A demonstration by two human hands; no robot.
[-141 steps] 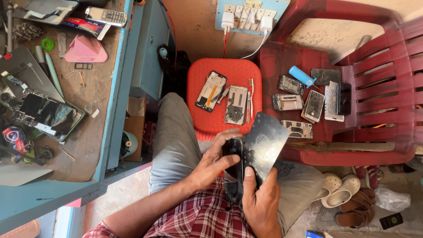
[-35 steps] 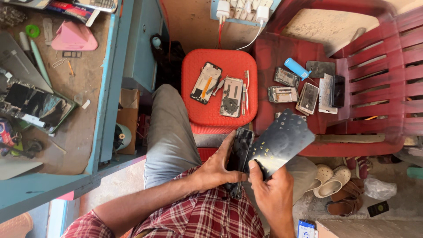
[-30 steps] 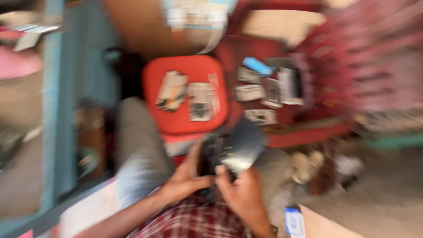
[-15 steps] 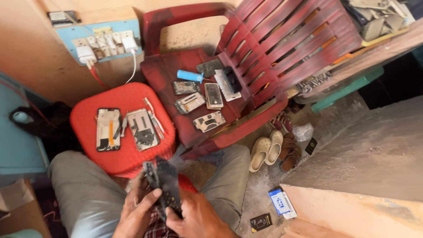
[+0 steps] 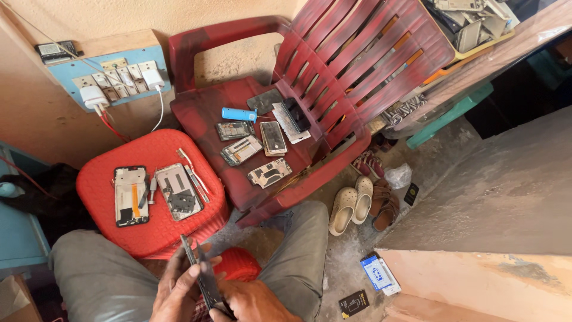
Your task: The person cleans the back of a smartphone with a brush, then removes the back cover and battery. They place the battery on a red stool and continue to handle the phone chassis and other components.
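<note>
Your left hand point(image 5: 177, 293) and right hand point(image 5: 253, 303) are both cut off by the bottom edge; wrists not visible. Lower end of the dark phone panel point(image 5: 204, 277) is hidden btwn your palms, so grip there can't be confirmed. Tray of parts point(image 5: 471, 24) at top right is cropped by the frame edge. Small tools on the red stool point(image 5: 101, 179) are too small to ID. Blue bench point(image 5: 21, 238) is cut off at left.

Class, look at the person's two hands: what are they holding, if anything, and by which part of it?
Both hands grip a dark phone seen edge-on: the left hand along its left side, the right hand at its lower end.
</note>
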